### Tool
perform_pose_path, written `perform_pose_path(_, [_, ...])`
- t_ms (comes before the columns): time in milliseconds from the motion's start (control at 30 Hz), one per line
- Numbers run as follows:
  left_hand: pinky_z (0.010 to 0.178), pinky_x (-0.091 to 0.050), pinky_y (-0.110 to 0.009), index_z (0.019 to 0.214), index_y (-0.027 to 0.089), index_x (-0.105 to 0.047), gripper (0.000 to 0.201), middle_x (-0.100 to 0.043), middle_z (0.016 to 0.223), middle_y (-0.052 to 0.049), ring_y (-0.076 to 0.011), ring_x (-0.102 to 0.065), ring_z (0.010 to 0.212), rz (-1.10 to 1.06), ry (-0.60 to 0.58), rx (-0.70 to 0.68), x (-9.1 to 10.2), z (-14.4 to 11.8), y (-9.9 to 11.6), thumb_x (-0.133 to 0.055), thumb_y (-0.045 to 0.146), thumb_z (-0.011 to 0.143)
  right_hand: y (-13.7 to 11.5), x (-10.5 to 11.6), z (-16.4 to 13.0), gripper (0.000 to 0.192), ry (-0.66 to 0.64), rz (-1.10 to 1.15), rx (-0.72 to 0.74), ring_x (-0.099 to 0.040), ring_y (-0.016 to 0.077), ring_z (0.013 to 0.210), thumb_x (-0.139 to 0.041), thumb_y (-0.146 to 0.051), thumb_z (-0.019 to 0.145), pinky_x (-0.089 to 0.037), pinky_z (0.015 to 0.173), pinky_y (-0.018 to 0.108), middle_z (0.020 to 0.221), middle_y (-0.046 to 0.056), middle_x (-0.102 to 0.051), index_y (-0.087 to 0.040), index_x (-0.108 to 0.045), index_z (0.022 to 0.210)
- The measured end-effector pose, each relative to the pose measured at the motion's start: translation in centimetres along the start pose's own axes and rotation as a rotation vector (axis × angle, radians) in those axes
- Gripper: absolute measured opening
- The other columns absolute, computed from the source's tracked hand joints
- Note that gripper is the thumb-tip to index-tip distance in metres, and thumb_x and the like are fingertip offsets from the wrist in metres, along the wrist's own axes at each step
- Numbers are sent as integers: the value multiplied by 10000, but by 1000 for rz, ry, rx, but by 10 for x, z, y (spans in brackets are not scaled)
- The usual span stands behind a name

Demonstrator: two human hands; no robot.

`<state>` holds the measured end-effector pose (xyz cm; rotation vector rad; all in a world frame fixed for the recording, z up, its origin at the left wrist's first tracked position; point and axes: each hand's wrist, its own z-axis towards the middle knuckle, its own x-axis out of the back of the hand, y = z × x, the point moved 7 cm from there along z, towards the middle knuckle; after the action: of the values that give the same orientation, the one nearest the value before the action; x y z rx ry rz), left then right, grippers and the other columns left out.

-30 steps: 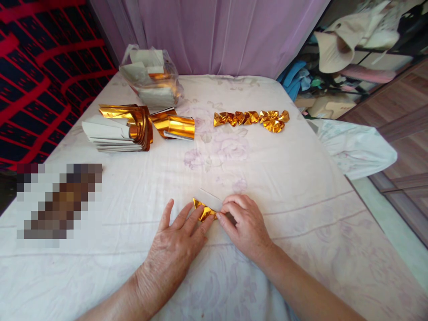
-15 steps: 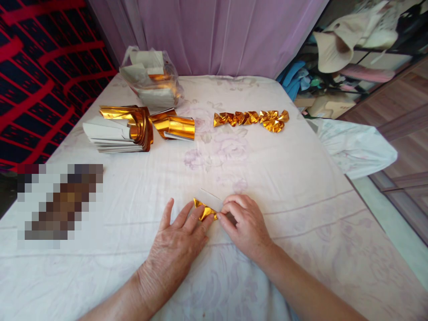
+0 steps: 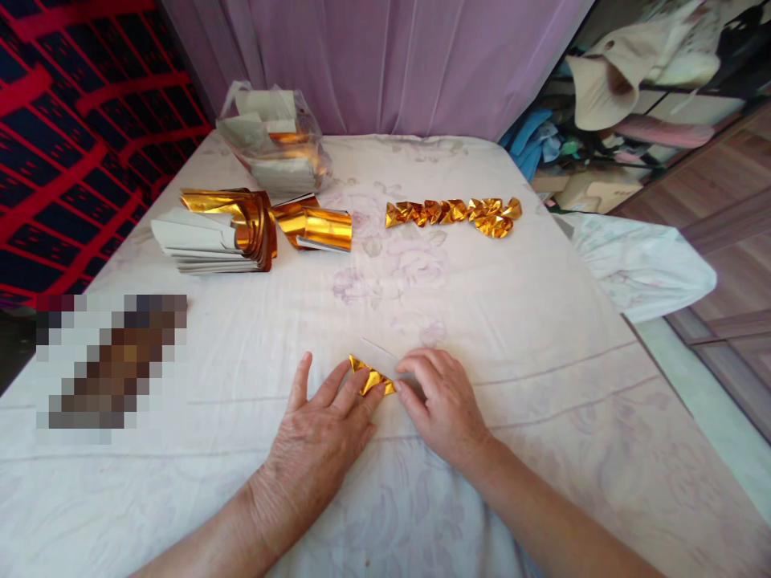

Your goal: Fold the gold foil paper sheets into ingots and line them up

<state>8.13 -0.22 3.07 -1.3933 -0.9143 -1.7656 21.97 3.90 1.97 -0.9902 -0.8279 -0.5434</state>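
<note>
A small sheet of gold foil paper point(image 3: 373, 380) lies on the cloth in front of me, partly folded, its gold side showing in triangles and a pale flap along its far side. Across its near part my left hand point(image 3: 325, 429) rests flat with the fingers spread, the fingertips pressing it down. From the right, my right hand point(image 3: 444, 405) pinches the paper's right end between thumb and curled fingers. Those fingers hide that end of the sheet.
Folded gold pieces point(image 3: 453, 212) form a row at the far right of the table point(image 3: 289, 313). Loose gold-and-white sheets point(image 3: 256, 233) lie at the far left, before a clear plastic bag point(image 3: 274, 148) of similar sheets. A pixelated patch covers something at left.
The right fingers have shifted very slightly at the paper's right end, and a little more gold shows there. My left hand stays almost still on the sheet.
</note>
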Motion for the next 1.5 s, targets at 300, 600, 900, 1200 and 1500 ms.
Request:
perform_pose_path(300, [1195, -71, -588, 1234, 310, -633, 300, -669, 1250, -9, -242, -568, 1217, -15, 20, 10, 1, 3, 0, -564, 311, 943, -1, -2, -1, 42, -18, -27, 13, -549, 217, 907, -587, -225, 885, -400, 804, 364, 940, 49, -623, -207, -596, 921])
perform_pose_path(600, [1193, -92, -579, 1252, 338, -616, 322, -668, 1255, 6, -233, -560, 1229, -42, -1, 3, 1, 4, -3, -582, 351, 932, 0, -1, -1, 71, -28, 24, 4, -549, 204, 906, -573, -157, 855, -396, 801, 353, 934, 43, -622, -205, -608, 894])
perform_pose_path(900, [1195, -25, -559, 1329, 388, -537, 386, -608, 1357, 29, -207, -523, 1272, -91, -22, -82, 1, -2, -15, -561, 408, 944, -7, 0, -5, 263, -20, -17, 87, -548, 205, 967, -515, -116, 886, -375, 804, 361, 1027, 43, -624, -262, -686, 1020])
perform_pose_path(1200, [1190, -46, -596, 1284, 376, -565, 360, -584, 1379, 16, -222, -483, 1314, -18, -51, -92, -4, -4, -11, -581, 407, 926, -13, 1, -8, 345, -17, -153, 163, -551, 197, 976, -535, -66, 866, -373, 817, 360, 1079, 46, -631, -294, -697, 1069])
perform_pose_path(1500, [1194, -49, -594, 1281, 352, -571, 354, -592, 1373, 14, -232, -503, 1297, -26, -34, -79, -1, -3, -8, -566, 400, 930, -20, 4, -15, 364, 17, -320, 203, -543, 203, 1006, -525, -75, 901, -368, 805, 358, 1101, 52, -671, -313, -687, 1122])
